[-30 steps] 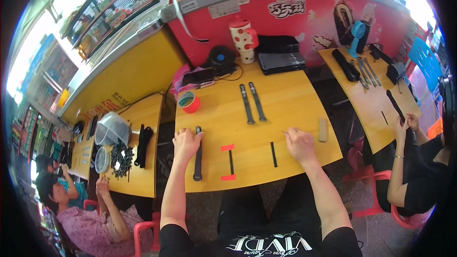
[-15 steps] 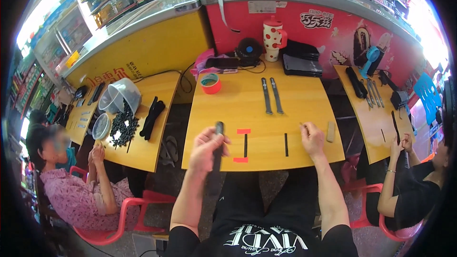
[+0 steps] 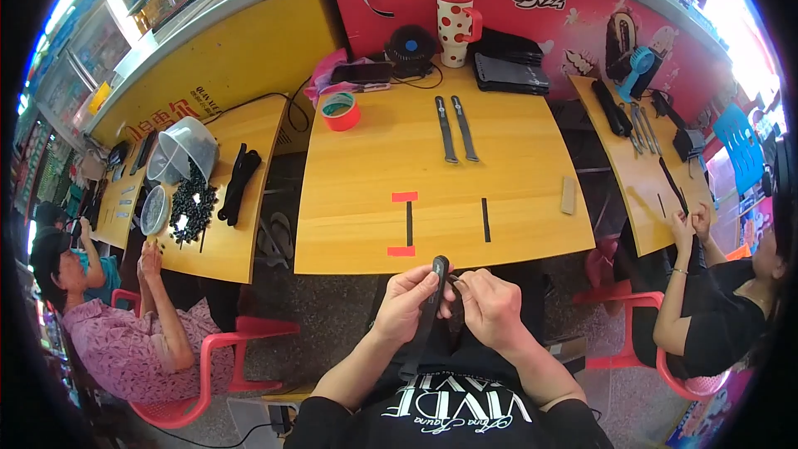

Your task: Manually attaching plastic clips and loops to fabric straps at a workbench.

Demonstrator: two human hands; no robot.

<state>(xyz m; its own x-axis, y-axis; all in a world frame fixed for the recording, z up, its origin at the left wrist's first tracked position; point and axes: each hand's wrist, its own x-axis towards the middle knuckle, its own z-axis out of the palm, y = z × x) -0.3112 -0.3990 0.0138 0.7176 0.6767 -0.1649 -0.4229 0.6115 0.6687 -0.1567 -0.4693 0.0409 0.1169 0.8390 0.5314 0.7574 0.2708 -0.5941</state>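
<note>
My left hand [image 3: 406, 306] is closed around a flat black strap [image 3: 440, 266], just off the table's front edge. The strap's rounded end points up past my thumb, and its lower part hangs down in front of my dark clothes. Close beside it, my right hand [image 3: 490, 306] is pinched. A small dark bit shows at its fingertips near the strap, too small to name. Two similar dark straps [image 3: 445, 129] lie side by side on the wooden table [image 3: 357, 175].
Red tape pieces [image 3: 405, 196] and black line marks [image 3: 486, 220] are on the tabletop. A tan block [image 3: 568, 195], tape roll [image 3: 339, 111], fan [image 3: 411, 50], spotted tumbler [image 3: 454, 29] and black pouches [image 3: 511, 73] stand around. People work at tables on both sides.
Both hands have drawn back toward my body and come together at the strap's upper end. My right hand has moved left from above the table. The view has tilted downward.
</note>
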